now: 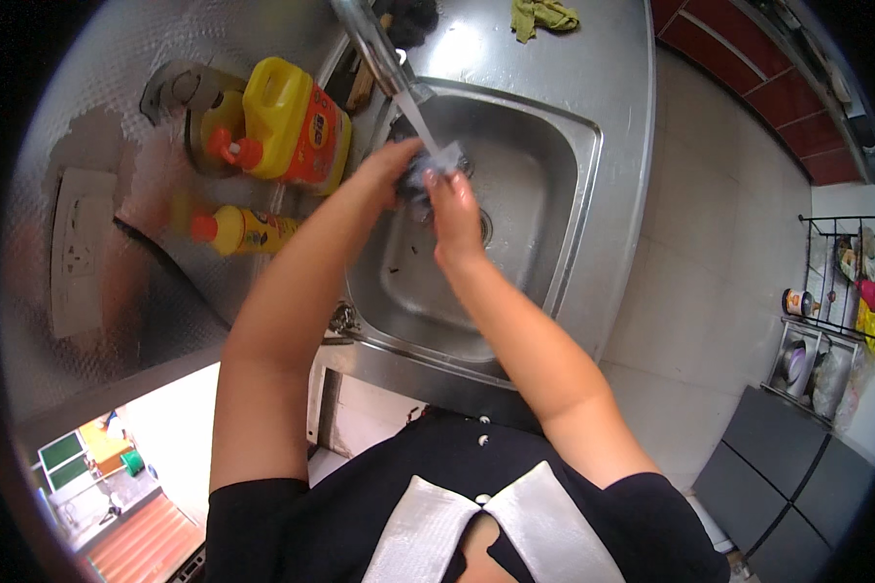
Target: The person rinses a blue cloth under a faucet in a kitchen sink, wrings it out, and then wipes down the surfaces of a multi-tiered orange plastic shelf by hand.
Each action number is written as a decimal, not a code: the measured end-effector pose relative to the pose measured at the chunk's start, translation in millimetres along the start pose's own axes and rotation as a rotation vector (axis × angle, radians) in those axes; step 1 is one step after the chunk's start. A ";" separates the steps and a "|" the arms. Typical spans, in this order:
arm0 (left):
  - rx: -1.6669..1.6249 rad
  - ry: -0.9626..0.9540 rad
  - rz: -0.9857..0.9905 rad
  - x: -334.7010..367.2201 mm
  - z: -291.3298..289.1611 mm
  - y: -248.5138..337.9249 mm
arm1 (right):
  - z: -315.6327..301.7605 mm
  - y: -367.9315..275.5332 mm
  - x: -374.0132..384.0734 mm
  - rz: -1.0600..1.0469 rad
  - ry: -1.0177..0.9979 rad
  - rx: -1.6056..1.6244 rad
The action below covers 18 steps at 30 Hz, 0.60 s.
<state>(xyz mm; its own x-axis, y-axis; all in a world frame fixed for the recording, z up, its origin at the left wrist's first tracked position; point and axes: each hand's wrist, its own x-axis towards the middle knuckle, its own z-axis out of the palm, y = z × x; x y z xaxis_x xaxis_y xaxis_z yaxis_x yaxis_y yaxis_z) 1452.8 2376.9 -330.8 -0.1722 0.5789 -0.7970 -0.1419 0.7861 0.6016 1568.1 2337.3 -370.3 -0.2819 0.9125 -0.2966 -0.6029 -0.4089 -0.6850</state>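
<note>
Two sets of fingers — bare left hand [393, 167], bare right hand [456, 209] — grasp a dark, wet, indistinct bundle [417, 188] over the silver, rectangular metal sink's [540, 185] far-left part; slick skin could drop it there, or the clear water stream [417, 120] splash out.

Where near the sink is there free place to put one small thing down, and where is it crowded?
Bare steel counter lies between the green cloth and the sink, and right of the sink. The basin right of the right hand looks open too. Crowded: the left side, with yellow jug and yellow bottle, and under the faucet.
</note>
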 end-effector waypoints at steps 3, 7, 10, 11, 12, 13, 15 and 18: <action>-0.229 -0.005 0.224 17.2 15.5 -30.4 | -5.7 27.5 21.2 -0.209 0.258 -0.209; -0.009 0.029 0.197 -23.7 71.9 -26.2 | -68.0 17.5 78.7 -0.078 0.515 -0.199; -0.109 0.089 0.230 18.4 38.4 -31.4 | -20.5 27.1 34.2 -0.297 0.399 -0.366; -0.239 0.073 0.149 29.1 17.7 -36.7 | -1.5 27.4 13.9 -0.547 0.381 -0.714; -0.253 -0.011 0.158 29.9 10.6 -37.1 | 4.2 32.8 -1.5 -0.598 0.391 -0.775; -0.269 0.046 0.249 32.8 14.0 -41.6 | 3.5 29.9 0.3 -0.613 0.391 -0.785; -0.206 0.079 0.327 31.6 25.4 -49.7 | -12.3 31.1 17.5 -0.588 0.357 -0.715; -0.051 -0.139 0.222 -36.1 54.1 -20.2 | -74.0 39.4 62.4 0.357 0.385 0.356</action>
<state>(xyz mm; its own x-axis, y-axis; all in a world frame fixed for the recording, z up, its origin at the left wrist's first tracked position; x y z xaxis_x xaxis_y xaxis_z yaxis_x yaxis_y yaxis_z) 1514.6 2351.8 -317.0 -0.0698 0.7627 -0.6430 -0.1651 0.6268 0.7615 1582.0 2379.2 -465.0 -0.2630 0.6317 -0.7293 -0.7513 -0.6083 -0.2560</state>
